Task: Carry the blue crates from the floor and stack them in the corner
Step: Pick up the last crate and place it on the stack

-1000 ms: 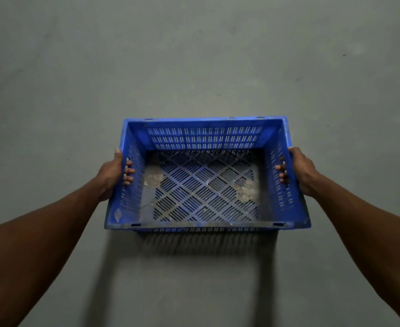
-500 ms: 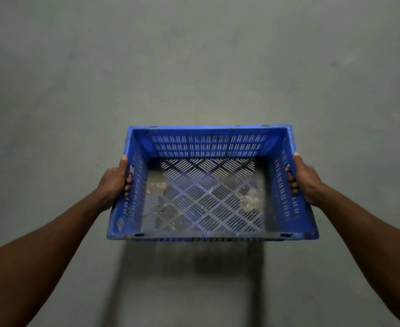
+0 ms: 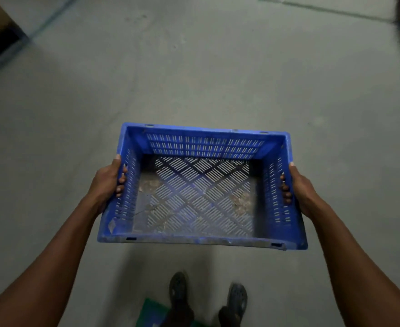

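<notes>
Blue crate held level above grey floor, carried clear of it. Left hand and right hand grasp side walls, fingers through slots. Interior: dirt patches only. Feet below near rim.

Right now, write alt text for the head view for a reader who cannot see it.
A person carries an empty blue crate above a grey concrete floor, the left hand and right hand gripping its short sides with fingers through the handle slots. Their two dark shoes show below the crate, beside something green on the floor.
</notes>
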Tool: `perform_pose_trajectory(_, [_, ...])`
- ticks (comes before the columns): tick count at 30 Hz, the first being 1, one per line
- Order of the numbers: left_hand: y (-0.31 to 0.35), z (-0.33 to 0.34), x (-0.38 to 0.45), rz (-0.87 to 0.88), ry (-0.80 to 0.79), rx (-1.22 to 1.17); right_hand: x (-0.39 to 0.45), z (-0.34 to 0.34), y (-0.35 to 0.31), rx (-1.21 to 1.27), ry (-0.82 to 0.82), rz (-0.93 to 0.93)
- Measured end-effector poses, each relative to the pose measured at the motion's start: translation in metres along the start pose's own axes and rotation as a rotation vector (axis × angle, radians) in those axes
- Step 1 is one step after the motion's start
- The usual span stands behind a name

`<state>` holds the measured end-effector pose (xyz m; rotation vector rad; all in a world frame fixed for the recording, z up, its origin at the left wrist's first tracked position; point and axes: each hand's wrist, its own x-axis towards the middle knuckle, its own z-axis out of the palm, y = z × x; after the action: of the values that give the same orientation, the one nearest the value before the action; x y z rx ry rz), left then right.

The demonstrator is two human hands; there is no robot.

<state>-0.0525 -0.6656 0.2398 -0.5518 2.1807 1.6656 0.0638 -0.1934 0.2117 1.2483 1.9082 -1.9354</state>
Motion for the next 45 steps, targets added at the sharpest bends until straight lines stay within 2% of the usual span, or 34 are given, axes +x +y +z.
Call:
perform_pose_trajectory(7, [0.053,-0.102,-0.148,0.008,0.104,-0.117,-0.145,0.012,-0.072,-0.06,-0.077,-0.057])
perform_pose_trajectory(13, [0.049,-0.146,-0.245,0.023,0.253,-0.174,-0.205,0.017,-0.102,-0.18,-0.142,-0.118])
perform_pose_trajectory(18, [0.019,-0.155,-0.335,0.014,0.417,-0.242,-0.237,0.027,-0.11,-0.29,-0.254,-0.2])
perform_pose_trajectory(28, [-0.088,-0.133,-0.563,-0.111,0.87,-0.456,-0.311,0.094,-0.092,-0.578,-0.683,-0.294])
perform_pose_trajectory(36, [-0.202,-0.093,-0.763,-0.233,1.295,-0.657,-0.434,0.174,-0.002,-0.829,-1.067,-0.384])
perform_pose_trajectory(41, [-0.282,-0.038,-0.915,-0.339,1.587,-0.805,-0.555,0.202,0.101,-0.991,-1.322,-0.415])
perform_pose_trajectory(45, [-0.343,0.023,-1.055,-0.426,1.839,-0.895,-0.689,0.194,0.212,-1.147,-1.549,-0.406])
